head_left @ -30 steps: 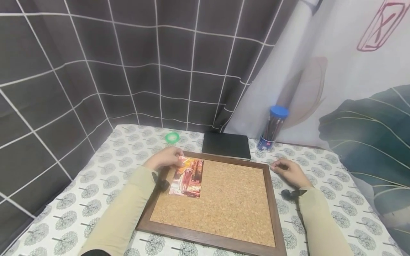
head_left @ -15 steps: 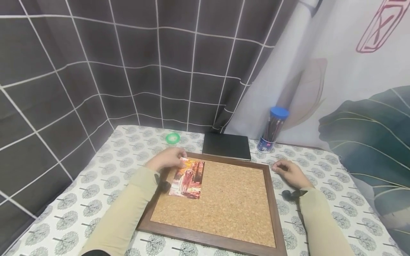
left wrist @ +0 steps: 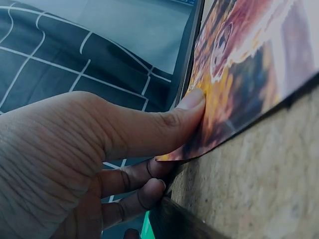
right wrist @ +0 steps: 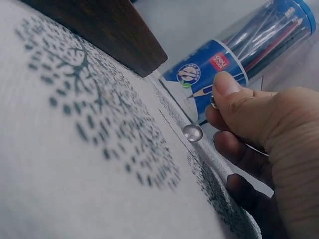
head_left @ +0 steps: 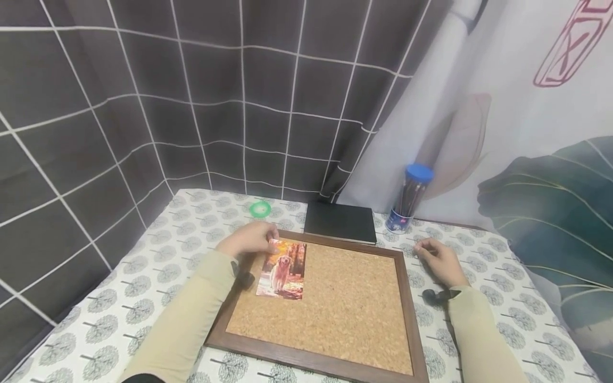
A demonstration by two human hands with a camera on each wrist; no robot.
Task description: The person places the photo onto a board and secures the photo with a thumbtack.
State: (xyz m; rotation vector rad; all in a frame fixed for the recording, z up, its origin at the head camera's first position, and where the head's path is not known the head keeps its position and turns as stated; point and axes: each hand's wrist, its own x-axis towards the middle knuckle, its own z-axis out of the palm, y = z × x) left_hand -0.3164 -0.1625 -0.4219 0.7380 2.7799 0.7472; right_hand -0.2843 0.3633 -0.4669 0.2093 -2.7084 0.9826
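Note:
A printed photo of a golden dog (head_left: pixel 281 270) lies over the upper left of a wood-framed cork board (head_left: pixel 354 298). At its upper left corner my left hand (head_left: pixel 250 238) pinches it. In the left wrist view the thumb (left wrist: pixel 172 122) presses on the picture side, with the other fingers behind the corner. My right hand (head_left: pixel 441 261) is just right of the board's frame, low over the table. Its thumb and forefinger pinch a small silver thumbtack (right wrist: pixel 214 102), mostly hidden by the fingertips. Another domed silver tack (right wrist: pixel 193 133) is on the cloth below.
Behind the board lies a black notebook (head_left: pixel 340 222). A blue-lidded clear tub of pencils (head_left: pixel 408 199) stands at the back right. A green tape roll (head_left: pixel 260 209) lies at the back left. Tree-print cloth (head_left: pixel 158 290) covers the table, with curtains (head_left: pixel 215 122) behind.
The right hand has drawn slightly away from the board's right edge. The photo has shifted a little to the right, still in the left hand's grip. The head view has tilted up slightly.

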